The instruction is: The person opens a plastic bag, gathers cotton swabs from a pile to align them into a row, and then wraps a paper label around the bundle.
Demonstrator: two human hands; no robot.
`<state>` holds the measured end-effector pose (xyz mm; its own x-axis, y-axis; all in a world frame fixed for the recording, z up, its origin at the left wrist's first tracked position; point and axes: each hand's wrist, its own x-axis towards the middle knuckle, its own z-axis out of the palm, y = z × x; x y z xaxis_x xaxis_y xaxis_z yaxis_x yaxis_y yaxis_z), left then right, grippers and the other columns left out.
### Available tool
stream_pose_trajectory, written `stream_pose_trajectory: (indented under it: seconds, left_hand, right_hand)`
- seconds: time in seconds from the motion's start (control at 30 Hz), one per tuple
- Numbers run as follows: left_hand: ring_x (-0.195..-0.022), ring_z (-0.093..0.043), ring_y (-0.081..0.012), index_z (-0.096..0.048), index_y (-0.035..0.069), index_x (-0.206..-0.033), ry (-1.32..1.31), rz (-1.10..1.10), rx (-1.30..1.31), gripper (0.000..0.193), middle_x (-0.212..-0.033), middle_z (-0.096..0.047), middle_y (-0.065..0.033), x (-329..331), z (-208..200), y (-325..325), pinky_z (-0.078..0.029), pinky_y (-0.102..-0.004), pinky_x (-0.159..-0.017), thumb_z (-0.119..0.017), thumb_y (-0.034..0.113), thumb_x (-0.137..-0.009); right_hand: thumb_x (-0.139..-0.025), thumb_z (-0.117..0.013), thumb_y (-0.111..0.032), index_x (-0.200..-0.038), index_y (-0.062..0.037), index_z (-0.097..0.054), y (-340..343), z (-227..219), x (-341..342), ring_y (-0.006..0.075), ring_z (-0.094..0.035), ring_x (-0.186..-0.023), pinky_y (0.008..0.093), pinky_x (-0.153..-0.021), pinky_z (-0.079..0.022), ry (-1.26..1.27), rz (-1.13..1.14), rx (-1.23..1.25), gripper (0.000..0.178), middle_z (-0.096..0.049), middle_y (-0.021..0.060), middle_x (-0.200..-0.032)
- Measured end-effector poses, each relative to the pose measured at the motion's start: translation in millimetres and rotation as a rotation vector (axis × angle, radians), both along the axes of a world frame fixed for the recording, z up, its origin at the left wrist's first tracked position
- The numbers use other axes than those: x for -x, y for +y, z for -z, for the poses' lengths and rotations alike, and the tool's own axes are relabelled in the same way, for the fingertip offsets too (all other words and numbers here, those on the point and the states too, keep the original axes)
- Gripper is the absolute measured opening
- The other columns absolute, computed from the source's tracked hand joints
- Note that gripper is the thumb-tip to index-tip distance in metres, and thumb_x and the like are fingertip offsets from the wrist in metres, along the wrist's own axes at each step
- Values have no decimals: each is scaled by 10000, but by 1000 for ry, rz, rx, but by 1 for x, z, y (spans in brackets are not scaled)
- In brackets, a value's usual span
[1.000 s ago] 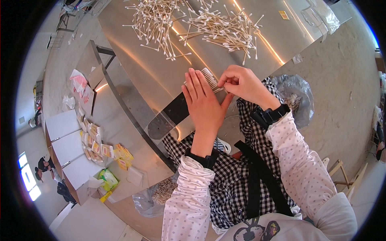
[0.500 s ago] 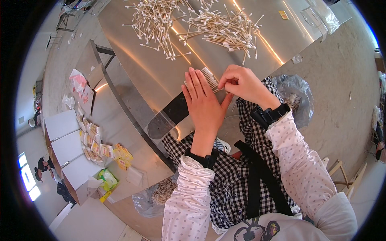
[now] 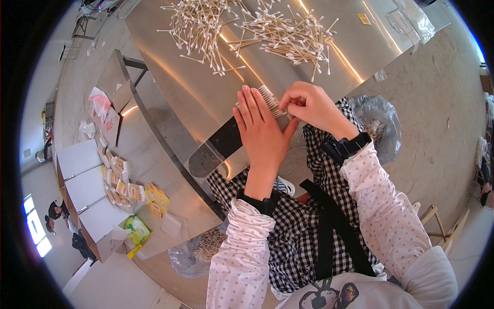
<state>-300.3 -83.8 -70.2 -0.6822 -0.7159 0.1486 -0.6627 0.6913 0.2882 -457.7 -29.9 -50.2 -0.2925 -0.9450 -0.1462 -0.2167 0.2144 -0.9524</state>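
My left hand [image 3: 261,135] lies flat, fingers stretched out, over a row of cotton swabs [image 3: 268,97] at the near edge of the metal table [image 3: 170,67]. White swab tips stick out to the right of its fingers; the rest of the row is hidden under the palm. At the right end of that row, my right hand [image 3: 312,106] is closed in a pinch. What its fingertips hold, if anything, cannot be made out. A black strip [image 3: 226,138] runs along the table edge beside my left hand.
Loose cotton swabs [image 3: 290,41] lie heaped farther back on the table, with a second heap [image 3: 198,31] to their left. On a lower surface at left are small swab packets [image 3: 121,170] and a white-flapped box [image 3: 85,188]. A plastic bag [image 3: 378,123] stands at right.
The right hand's fingertips have shifted very slightly at the end of the swab row. My left hand stays flat in the same place.
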Motion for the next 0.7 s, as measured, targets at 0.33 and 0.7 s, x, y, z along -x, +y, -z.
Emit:
stream_pose_trajectory:
  seconds: [0.33,0.7]
  left_hand:
    - [-1501,-218,-407,-258,-123,-1503,6,-2,20,1048,-1586,-250,-298,1,2,0,-221,-541,-1192,-652,593,-848]
    - [-1500,-220,-409,-267,-125,-1498,12,-4,7,1047,-1581,-259,-300,0,0,-1,-222,-540,-1192,-660,592,-845]
  right_hand:
    - [-781,-627,-24,-902,5,-685,-1,-6,0,198,-597,-688,323,-630,-490,-15,26,-62,138,-604,114,-779]
    - [-810,-597,27,-962,6,-687,-7,-2,-5,50,-477,-602,233,-534,-406,61,57,29,178,-477,-8,-720]
